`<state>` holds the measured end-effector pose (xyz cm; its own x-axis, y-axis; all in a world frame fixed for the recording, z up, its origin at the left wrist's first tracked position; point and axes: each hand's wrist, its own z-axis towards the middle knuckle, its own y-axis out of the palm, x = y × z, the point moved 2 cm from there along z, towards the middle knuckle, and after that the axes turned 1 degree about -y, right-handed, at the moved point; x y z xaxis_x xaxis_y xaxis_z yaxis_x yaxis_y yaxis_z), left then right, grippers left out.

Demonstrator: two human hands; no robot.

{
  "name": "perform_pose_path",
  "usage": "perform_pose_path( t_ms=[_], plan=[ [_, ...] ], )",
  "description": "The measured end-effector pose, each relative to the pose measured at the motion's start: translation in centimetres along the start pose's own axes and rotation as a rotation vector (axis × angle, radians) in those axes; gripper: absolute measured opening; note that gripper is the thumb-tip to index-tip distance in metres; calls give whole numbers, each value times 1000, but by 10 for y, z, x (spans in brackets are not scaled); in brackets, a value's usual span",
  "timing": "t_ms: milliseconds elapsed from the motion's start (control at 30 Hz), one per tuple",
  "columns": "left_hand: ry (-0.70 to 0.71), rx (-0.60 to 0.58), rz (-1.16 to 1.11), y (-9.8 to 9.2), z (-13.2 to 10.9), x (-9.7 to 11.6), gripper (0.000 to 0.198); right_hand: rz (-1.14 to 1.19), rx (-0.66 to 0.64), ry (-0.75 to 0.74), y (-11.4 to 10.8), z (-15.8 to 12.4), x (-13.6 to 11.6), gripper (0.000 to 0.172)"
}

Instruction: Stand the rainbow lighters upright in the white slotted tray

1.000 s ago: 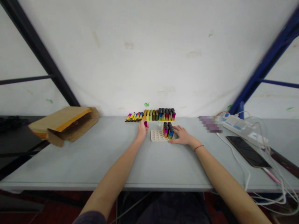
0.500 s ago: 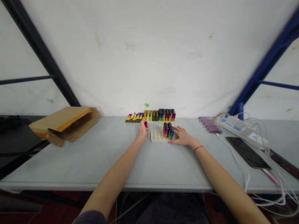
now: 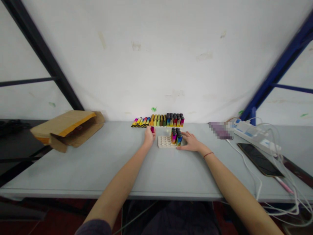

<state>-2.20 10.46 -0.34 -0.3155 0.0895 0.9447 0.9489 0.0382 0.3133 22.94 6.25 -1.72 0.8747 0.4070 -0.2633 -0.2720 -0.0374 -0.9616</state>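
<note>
Closed around a magenta lighter (image 3: 152, 129) is my left hand (image 3: 148, 137), just left of a white tray with round holes (image 3: 165, 142). Several upright lighters (image 3: 176, 137) with black tops and rainbow-coloured bodies fill the tray's right part; the holes at its left are bare. My right hand (image 3: 192, 143) lies at the tray's right end, thumb by the front corner and fingers spread toward the back. It is open, close beside the standing lighters; whether it presses on the tray I cannot tell.
Behind the tray, near the wall, stand black-topped lighters (image 3: 175, 120) and yellow-to-dark ones (image 3: 158, 120), with lighters lying down (image 3: 140, 122) at their left. An open cardboard box (image 3: 70, 129) is at left. A phone (image 3: 259, 159), power strip (image 3: 254, 137) and white cables lie at right.
Almost nothing differs. The view has shifted very slightly; both hands keep their places, and the magenta lighter stays in my left hand.
</note>
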Motion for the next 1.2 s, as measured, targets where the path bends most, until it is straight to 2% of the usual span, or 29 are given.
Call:
perform_pose_path(
  t_ms=[100,233,300,400,533,600,733,933,1200],
  plan=[
    [-22,73,-26,0,-3,3,42,5,20,-5,0,0,0,91],
    [-16,-45,46,8,-6,8,46,3,45,29,2,1,0,90],
    [71,-122,131,13,-8,11,38,7,65,44,2,2,-1,89],
    [295,-275,266,22,-18,17,26,18,92,53,3,3,-3,87],
    [529,-411,478,31,-35,24,29,21,115,55,2,3,-5,84],
    [575,-460,581,34,-41,26,29,18,115,53,2,3,-6,83],
    [552,-562,665,39,-45,23,27,10,119,59,2,2,-6,83],
    [528,-571,705,41,-46,16,27,3,127,42,4,3,-4,83],
    [645,-517,787,40,-46,14,25,-4,126,43,3,2,-6,83]
  ],
)
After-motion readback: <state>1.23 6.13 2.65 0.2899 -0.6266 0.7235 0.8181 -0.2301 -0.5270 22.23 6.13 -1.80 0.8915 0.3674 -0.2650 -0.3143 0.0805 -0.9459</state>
